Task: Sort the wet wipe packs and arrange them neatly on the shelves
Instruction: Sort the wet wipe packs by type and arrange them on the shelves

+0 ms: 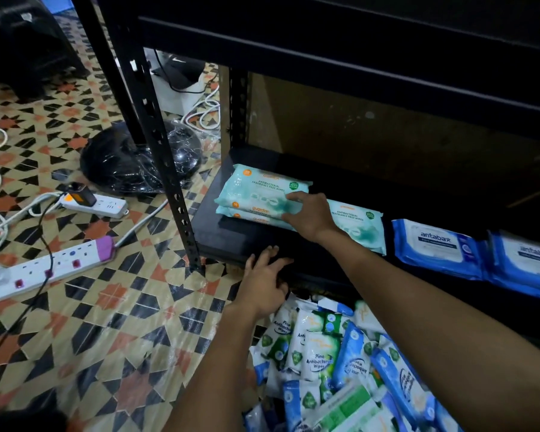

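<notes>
A stack of teal wet wipe packs (259,191) lies at the left end of the black bottom shelf (228,238). My right hand (309,215) reaches onto the shelf, its fingers spread against the right side of that stack. Another teal pack (359,222) lies just right of the hand. Two blue packs (437,247) (530,263) sit further right along the shelf. My left hand (264,282) rests with relaxed fingers on the shelf's front edge, holding nothing. On the floor below lies a heap of green, white and blue wipe packs (331,360).
A black shelf post (166,169) stands left of the packs. On the patterned floor lie two white power strips (47,269) (97,204), white cables and a black plastic-wrapped object (134,160). An upper shelf beam (356,57) overhangs the shelf.
</notes>
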